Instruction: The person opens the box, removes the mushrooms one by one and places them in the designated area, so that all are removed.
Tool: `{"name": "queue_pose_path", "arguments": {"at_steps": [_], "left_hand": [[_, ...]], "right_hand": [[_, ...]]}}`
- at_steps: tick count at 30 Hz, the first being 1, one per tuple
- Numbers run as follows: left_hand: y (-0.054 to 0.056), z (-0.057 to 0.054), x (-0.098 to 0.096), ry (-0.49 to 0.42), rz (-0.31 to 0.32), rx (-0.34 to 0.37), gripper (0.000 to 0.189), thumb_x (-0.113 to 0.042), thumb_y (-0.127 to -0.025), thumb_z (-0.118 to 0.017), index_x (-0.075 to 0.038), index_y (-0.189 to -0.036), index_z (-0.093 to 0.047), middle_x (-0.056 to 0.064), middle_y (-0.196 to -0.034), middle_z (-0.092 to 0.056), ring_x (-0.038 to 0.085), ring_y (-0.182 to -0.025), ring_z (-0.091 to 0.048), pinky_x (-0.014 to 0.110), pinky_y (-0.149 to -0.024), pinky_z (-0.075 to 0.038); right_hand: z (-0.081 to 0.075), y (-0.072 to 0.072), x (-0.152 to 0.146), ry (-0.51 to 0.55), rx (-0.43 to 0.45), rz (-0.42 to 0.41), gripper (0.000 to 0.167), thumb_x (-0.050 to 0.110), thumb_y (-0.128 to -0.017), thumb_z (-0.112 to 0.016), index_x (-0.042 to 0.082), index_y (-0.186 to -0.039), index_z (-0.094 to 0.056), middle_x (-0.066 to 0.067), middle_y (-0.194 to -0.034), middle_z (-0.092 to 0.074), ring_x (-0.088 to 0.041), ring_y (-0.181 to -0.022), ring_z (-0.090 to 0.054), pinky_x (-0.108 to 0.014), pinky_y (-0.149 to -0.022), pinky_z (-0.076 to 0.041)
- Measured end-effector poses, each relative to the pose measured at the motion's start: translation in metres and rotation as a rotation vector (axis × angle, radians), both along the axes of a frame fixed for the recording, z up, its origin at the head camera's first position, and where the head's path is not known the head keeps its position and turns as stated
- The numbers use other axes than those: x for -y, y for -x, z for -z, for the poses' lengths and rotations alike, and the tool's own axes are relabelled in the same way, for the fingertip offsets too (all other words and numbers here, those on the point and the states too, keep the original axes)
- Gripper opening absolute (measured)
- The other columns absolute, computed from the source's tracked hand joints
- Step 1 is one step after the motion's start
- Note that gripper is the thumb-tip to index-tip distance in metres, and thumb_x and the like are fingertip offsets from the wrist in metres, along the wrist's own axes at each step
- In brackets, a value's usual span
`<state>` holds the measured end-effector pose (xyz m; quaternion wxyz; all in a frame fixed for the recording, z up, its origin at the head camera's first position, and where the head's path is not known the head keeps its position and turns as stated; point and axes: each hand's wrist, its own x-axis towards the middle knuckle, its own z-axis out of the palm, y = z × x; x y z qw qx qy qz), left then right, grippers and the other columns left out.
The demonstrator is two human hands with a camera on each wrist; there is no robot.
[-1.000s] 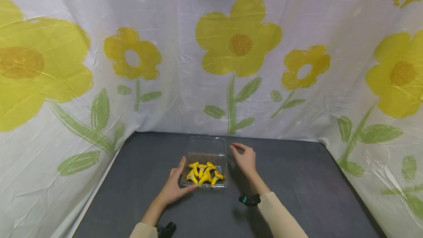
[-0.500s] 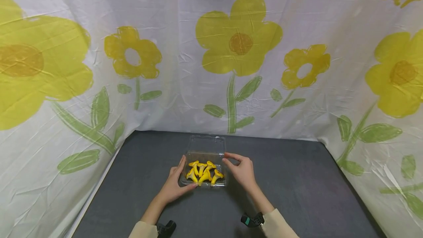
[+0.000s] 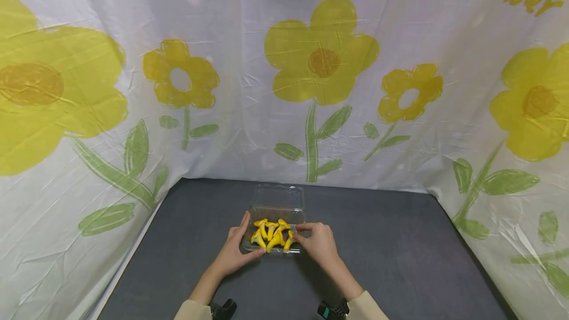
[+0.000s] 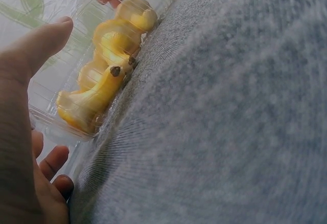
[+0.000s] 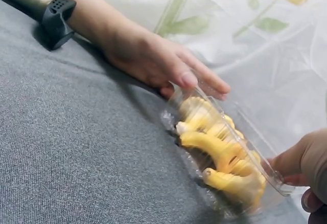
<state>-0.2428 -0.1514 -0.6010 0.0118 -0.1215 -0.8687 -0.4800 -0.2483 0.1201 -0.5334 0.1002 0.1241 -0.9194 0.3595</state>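
Note:
A clear plastic clamshell box (image 3: 255, 211) stands on the dark cloth, its transparent lid (image 3: 279, 196) raised at the back. Several yellow chanterelle mushrooms (image 3: 276, 238) lie in two rows inside. My left hand (image 3: 233, 246) holds the box by its near left corner, thumb along the front and fingers up the left side. Over the right rim my right hand (image 3: 319, 242) reaches in, thumb and forefinger bent at the cap of the rightmost chanterelle (image 3: 289, 242). I cannot tell whether those fingertips pinch it. In the right wrist view they overlap the box wall (image 5: 245, 137).
Dark grey cloth (image 3: 391, 251) covers the tabletop around the box. A white curtain with printed yellow flowers (image 3: 242, 127) encloses the back and both sides. Each wrist wears a black band, the right one (image 3: 333, 310) with a green patch.
My right hand has come left from beside the box, past its right rim, to the rightmost chanterelle. The left hand keeps its hold, and the box stands where it was.

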Motion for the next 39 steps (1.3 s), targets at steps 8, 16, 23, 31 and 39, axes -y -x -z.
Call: {"name": "queue_pose_path", "arguments": {"at_steps": [8, 16, 23, 31, 39], "left_hand": [[0.0, 0.002, 0.001, -0.011, -0.009, 0.016, 0.115, -0.046, -0.087, -0.087, -0.02, -0.173, -0.014, 0.02, -0.166, -0.032, 0.035, -0.138, -0.041, 0.071, -0.107, -0.04], [0.0, 0.004, 0.0, -0.005, -0.011, 0.004, 0.115, -0.049, -0.088, -0.086, -0.022, -0.173, -0.013, 0.017, -0.168, -0.031, 0.034, -0.137, -0.041, 0.071, -0.107, -0.04], [-0.001, 0.003, 0.0, 0.008, -0.013, -0.003, 0.115, -0.048, -0.087, -0.086, -0.022, -0.173, -0.014, 0.018, -0.164, -0.035, 0.031, -0.134, -0.042, 0.069, -0.107, -0.041], [0.0, 0.001, -0.001, 0.013, -0.01, 0.002, 0.116, -0.05, -0.087, -0.086, -0.023, -0.173, -0.012, 0.013, -0.171, -0.03, 0.032, -0.139, -0.039, 0.071, -0.109, -0.038], [0.001, 0.002, 0.0, 0.022, -0.005, 0.002, 0.116, -0.05, -0.087, -0.086, -0.023, -0.173, -0.012, 0.012, -0.173, -0.028, 0.031, -0.139, -0.039, 0.07, -0.109, -0.039]], "right_hand": [[0.0, 0.002, 0.006, -0.081, 0.017, -0.012, 0.017, 0.013, -0.084, -0.091, 0.006, -0.1, -0.087, -0.009, -0.094, -0.082, -0.022, -0.072, -0.076, -0.027, -0.055, -0.053], [-0.005, 0.003, 0.009, -0.161, 0.01, -0.037, 0.01, 0.011, -0.085, -0.09, 0.011, -0.095, -0.088, -0.004, -0.091, -0.082, -0.021, -0.076, -0.076, -0.03, -0.059, -0.057], [-0.004, 0.003, 0.012, -0.195, -0.046, -0.019, 0.007, 0.009, -0.085, -0.089, 0.009, -0.092, -0.088, -0.004, -0.086, -0.081, -0.018, -0.07, -0.075, -0.029, -0.058, -0.057], [0.0, 0.003, 0.011, -0.189, -0.116, 0.01, 0.006, 0.011, -0.087, -0.088, 0.01, -0.093, -0.088, -0.004, -0.084, -0.081, -0.011, -0.058, -0.066, -0.023, -0.047, -0.045], [0.002, 0.004, 0.009, -0.196, -0.206, 0.019, 0.005, 0.01, -0.087, -0.088, 0.011, -0.092, -0.088, -0.004, -0.084, -0.081, -0.011, -0.058, -0.066, -0.025, -0.049, -0.046]]}}
